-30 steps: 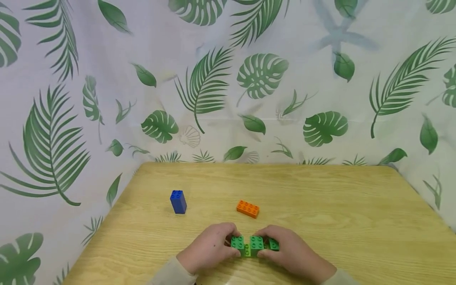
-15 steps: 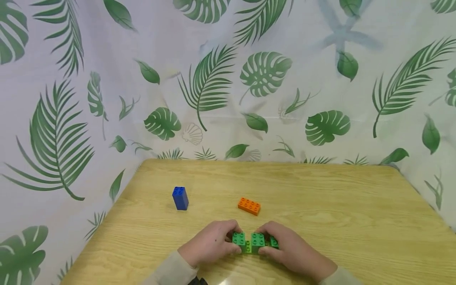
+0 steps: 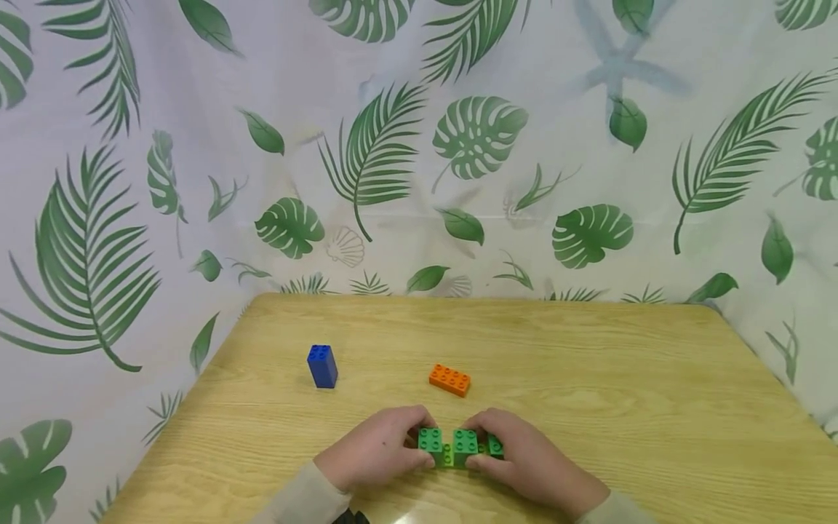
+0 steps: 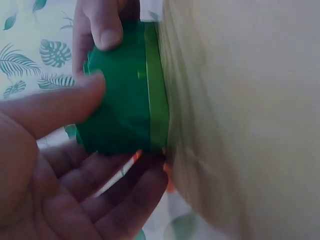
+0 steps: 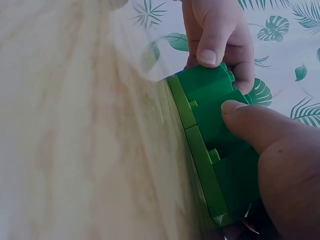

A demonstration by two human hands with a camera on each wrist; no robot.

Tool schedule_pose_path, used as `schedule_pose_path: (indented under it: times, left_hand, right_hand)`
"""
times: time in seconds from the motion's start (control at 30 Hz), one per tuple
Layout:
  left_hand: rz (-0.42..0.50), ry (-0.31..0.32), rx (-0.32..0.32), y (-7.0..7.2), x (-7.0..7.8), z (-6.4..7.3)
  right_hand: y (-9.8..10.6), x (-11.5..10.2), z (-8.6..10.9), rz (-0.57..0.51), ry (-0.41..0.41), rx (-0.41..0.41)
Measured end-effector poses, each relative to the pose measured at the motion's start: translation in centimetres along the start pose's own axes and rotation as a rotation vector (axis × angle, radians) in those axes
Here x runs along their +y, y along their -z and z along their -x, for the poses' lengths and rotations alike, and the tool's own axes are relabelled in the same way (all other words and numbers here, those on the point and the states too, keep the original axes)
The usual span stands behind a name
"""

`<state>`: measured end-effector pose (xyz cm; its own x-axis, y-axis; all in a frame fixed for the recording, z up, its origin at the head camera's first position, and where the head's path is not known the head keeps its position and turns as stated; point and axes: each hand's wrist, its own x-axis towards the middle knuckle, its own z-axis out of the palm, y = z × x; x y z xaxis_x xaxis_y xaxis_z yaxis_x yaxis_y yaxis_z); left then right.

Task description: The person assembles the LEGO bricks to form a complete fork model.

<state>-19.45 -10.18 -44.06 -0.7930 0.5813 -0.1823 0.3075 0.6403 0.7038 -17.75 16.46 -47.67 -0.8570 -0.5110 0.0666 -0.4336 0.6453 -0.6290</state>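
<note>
In front of me stands a row of dark green toy bricks on light green bricks (image 5: 205,172), which lie end to end along the table. My left hand (image 3: 376,447) pinches the left dark green brick (image 3: 430,439) between thumb and fingers. The middle dark green brick (image 3: 465,442) is held the same way by my right hand (image 3: 533,462). Partly behind the right fingers shows a third dark green brick (image 3: 495,446). Light green studs appear in the gaps between the upper bricks. The left wrist view shows the left thumb against the brick's dark green side (image 4: 120,105).
An orange brick (image 3: 449,380) lies flat just beyond the hands. Farther left stands a tall blue block (image 3: 323,367). The wooden table (image 3: 622,378) meets a white leaf-patterned cloth (image 3: 393,255) along its back and sides.
</note>
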Motion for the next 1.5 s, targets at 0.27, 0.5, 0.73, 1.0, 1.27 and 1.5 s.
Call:
schedule_pose_path:
  times: [0.27,0.5,0.73,1.0,1.27,1.5]
  left_hand:
    - [0.022,-0.067,-0.127,2.3,-0.8,-0.4]
    - [-0.002,-0.105,-0.064,4.0,-1.1,-2.3]
    - [-0.008,-0.105,0.052,4.4,-1.6,-4.9]
    - [-0.057,-0.067,0.106,4.0,-2.3,-7.7]
    - [-0.117,-0.028,0.088,3.8,-2.5,-9.2]
    - [-0.102,-0.004,0.071,3.6,-2.6,-10.1]
  right_hand:
    - [-0.1,-0.1,0.2,0.002,0.019,0.013]
    - [0.0,-0.1,0.2,0.017,0.019,0.034]
    - [0.1,0.0,0.2,0.022,0.016,0.027]
    - [0.3,-0.2,0.2,0.004,0.007,0.009]
    - [0.2,-0.1,0.1,0.000,0.013,0.013]
    - [0.1,-0.1,0.1,0.000,0.001,0.004]
